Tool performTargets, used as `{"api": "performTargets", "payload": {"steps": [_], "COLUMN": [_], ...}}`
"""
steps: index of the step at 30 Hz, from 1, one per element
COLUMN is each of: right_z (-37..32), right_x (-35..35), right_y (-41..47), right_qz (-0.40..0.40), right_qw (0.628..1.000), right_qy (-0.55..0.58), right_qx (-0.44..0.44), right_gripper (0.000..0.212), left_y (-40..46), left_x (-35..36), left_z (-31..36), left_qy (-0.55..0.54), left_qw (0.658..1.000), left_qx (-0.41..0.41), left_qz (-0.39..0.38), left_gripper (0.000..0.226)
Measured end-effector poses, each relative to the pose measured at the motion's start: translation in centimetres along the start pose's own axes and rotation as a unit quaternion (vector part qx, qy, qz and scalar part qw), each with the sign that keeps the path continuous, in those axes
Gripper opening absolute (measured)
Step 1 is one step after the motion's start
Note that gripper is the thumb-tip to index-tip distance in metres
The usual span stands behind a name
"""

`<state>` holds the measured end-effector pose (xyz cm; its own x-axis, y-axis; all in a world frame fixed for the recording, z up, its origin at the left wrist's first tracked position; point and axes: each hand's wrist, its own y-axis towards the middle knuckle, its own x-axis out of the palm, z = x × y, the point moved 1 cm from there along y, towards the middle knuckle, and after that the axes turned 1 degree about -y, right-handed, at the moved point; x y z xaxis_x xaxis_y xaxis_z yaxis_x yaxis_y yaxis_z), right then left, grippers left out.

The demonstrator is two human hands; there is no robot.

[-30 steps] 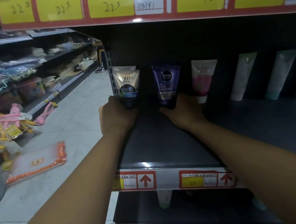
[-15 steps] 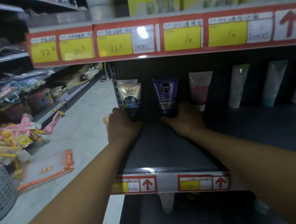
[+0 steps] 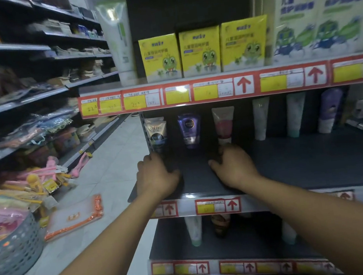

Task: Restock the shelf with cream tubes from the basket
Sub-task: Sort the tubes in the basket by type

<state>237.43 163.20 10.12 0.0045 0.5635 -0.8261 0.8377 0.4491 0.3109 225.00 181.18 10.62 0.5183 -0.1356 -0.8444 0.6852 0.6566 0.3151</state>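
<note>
both hands have drawn back from the tubes: left hand point(image 3: 155, 177) and right hand point(image 3: 235, 167) lie loose on the shelf point(image 3: 306, 162), holding nothing. softto tube point(image 3: 157, 136) stands behind them, unsteady; a knock could topple it. basket point(image 3: 12, 247) sits on the floor, left of the shelf.

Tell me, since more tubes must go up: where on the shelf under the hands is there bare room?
The dark shelf is bare in front of the tube row, right of the right hand. Gaps also separate the purple tube, the pink tube and the pale tubes. Crowded: the back-left corner by the Softto tube.
</note>
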Motion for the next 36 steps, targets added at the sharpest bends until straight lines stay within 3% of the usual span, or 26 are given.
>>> {"api": "performTargets", "payload": {"steps": [5, 21, 36], "right_z": [1.1, 5.1, 10.9], "right_x": [-2.8, -10.7, -7.8], "right_y": [-3.8, -12.5, -20.5], "right_qz": [-0.004, 0.029, -0.005], "right_qw": [1.0, 0.998, 1.0], "right_qy": [-0.005, -0.03, -0.024], "right_qx": [-0.007, -0.044, 0.01], "right_gripper": [0.037, 0.029, 0.028], "left_y": [-4.1, -14.4, -21.4], "left_x": [-1.6, -2.2, 2.9], "left_z": [3.0, 10.3, 9.6], "left_qy": [-0.019, -0.016, -0.008], "left_qw": [0.999, 0.996, 0.991], "left_qx": [0.029, 0.078, 0.085], "left_qz": [-0.001, -0.042, -0.101], "left_gripper": [0.036, 0.043, 0.029]}}
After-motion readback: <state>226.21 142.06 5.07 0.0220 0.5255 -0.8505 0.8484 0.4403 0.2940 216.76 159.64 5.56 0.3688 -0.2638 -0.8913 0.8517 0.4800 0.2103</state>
